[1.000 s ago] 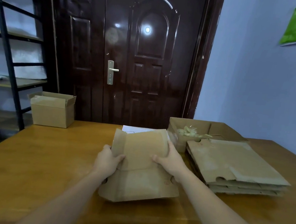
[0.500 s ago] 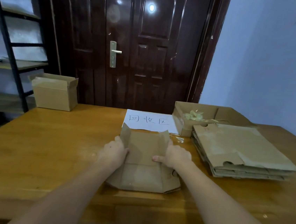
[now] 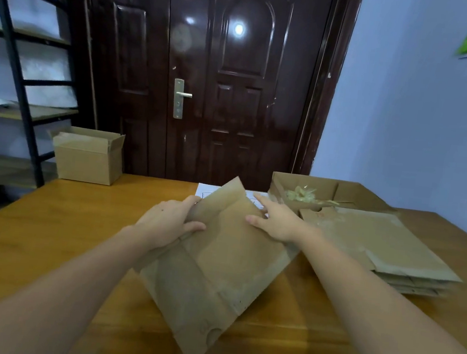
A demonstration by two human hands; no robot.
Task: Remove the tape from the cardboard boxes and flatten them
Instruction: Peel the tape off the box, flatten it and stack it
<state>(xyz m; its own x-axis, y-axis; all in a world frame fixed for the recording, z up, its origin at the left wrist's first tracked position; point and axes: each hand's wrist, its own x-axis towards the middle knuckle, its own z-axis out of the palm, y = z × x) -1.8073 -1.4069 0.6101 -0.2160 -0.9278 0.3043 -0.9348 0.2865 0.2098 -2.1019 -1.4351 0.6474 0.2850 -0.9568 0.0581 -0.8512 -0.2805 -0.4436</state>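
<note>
A flattened brown cardboard box (image 3: 217, 267) is tilted above the middle of the wooden table (image 3: 48, 229), its near corner pointing toward me. My left hand (image 3: 171, 223) grips its left edge, thumb on top. My right hand (image 3: 275, 220) rests on its upper right part with fingers stretched out. An upright open cardboard box (image 3: 89, 156) stands at the table's far left corner. A stack of flattened boxes (image 3: 378, 244) lies on the right.
An open box holding crumpled tape strips (image 3: 302, 194) sits behind the stack. A white paper sheet (image 3: 206, 190) lies partly hidden behind the held cardboard. A dark door (image 3: 221, 89) stands beyond the table, a metal shelf rack (image 3: 16, 67) at the left.
The flattened box has been lifted off the table and turned diagonally, now larger and nearer to me. My right hand's fingers have straightened out over it.
</note>
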